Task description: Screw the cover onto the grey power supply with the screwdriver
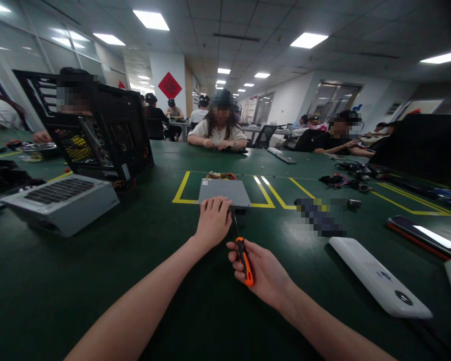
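A flat grey power supply unit lies on the green table straight ahead, with colourful cables behind it. My left hand grips its near edge, fingers bent over the top and thumb out of sight. My right hand is closed around the orange and black handle of a screwdriver. The screwdriver's thin shaft points forward and up to the dark near face of the unit, just right of my left fingers. Whether the tip sits in a screw is too small to tell.
On the left stand an open black computer case and a larger grey box with a vented top. To the right lie a white device, a phone and tangled cables. Opposite, a person sits working.
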`<state>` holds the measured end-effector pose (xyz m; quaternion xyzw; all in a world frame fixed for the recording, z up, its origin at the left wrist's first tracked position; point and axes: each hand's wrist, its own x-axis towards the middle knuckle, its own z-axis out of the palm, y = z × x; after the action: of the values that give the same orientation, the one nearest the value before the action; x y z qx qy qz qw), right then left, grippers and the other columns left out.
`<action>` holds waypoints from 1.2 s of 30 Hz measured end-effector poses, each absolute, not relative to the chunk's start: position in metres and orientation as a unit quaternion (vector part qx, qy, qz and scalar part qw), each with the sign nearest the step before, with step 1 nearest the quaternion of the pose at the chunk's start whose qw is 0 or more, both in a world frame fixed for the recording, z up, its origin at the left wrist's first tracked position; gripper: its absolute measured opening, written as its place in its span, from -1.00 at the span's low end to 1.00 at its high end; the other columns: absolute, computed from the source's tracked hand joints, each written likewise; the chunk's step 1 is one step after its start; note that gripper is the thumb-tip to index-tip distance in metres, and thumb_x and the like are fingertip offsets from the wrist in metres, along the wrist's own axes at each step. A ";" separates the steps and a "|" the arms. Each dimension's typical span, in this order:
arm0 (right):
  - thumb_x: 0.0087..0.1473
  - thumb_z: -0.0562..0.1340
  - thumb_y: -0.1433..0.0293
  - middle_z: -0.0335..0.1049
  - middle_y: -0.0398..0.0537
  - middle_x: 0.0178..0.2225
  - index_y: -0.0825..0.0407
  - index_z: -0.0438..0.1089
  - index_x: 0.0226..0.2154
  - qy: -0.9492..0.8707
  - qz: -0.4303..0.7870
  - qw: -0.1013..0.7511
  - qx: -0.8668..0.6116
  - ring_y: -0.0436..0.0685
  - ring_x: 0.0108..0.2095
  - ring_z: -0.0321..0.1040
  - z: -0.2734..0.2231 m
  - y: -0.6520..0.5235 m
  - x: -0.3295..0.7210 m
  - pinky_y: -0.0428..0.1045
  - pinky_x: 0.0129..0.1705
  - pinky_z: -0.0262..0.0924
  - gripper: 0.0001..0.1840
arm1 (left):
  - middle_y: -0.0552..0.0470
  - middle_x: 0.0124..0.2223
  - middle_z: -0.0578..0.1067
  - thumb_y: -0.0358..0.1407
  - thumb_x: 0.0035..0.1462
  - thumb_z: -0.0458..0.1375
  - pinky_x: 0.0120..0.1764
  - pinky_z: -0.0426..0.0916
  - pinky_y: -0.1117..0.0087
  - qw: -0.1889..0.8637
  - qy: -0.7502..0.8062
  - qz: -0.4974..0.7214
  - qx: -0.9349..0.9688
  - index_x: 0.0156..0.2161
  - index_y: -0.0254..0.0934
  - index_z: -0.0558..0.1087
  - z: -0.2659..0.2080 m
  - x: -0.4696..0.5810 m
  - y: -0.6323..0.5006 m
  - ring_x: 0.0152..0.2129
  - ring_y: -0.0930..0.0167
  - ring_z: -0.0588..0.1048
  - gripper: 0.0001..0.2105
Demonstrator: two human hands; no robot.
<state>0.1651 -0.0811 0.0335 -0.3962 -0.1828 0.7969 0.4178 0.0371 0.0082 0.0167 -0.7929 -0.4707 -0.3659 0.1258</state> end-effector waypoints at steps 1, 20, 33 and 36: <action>0.14 -0.03 0.31 0.25 -0.06 -0.50 0.18 0.26 -0.25 -0.181 0.795 0.419 -0.399 -0.08 -0.59 0.15 0.033 -0.081 0.165 -0.17 -0.56 0.09 -0.70 | -0.07 -0.04 0.35 -0.39 0.07 0.00 -0.02 0.08 0.18 0.126 -0.470 -0.366 -0.793 -0.08 -0.23 0.28 0.017 0.037 0.008 -0.07 0.27 0.26 -0.73; 0.12 0.02 0.29 0.27 -0.09 -0.52 0.13 0.25 -0.29 -0.196 0.765 0.420 -0.448 -0.09 -0.59 0.17 0.034 -0.082 0.165 -0.18 -0.58 0.08 -0.75 | -0.06 -0.05 0.35 -0.38 0.07 0.02 -0.03 0.09 0.20 0.135 -0.474 -0.359 -0.792 -0.08 -0.24 0.28 0.016 0.038 0.009 -0.08 0.28 0.26 -0.73; 0.14 -0.08 0.32 0.26 -0.09 -0.58 0.17 0.26 -0.31 -0.182 0.774 0.451 -0.406 -0.13 -0.71 0.03 0.028 -0.079 0.165 -0.20 -0.70 -0.10 -0.69 | -0.06 -0.04 0.35 -0.37 0.07 0.02 -0.03 0.08 0.19 0.136 -0.475 -0.357 -0.793 -0.07 -0.26 0.27 0.013 0.039 0.011 -0.07 0.26 0.26 -0.73; 0.12 -0.02 0.34 0.28 -0.08 -0.56 0.17 0.26 -0.32 -0.167 0.773 0.449 -0.417 -0.10 -0.63 0.15 0.029 -0.079 0.163 -0.19 -0.61 0.06 -0.75 | -0.06 -0.04 0.35 -0.37 0.07 0.02 -0.03 0.08 0.18 0.134 -0.478 -0.357 -0.791 -0.07 -0.26 0.27 0.014 0.040 0.011 -0.08 0.25 0.26 -0.73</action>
<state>0.1630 -0.0791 0.0288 -0.4170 -0.1675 0.7726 0.4485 0.0396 0.0106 0.0139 -0.7911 -0.4785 -0.3567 0.1338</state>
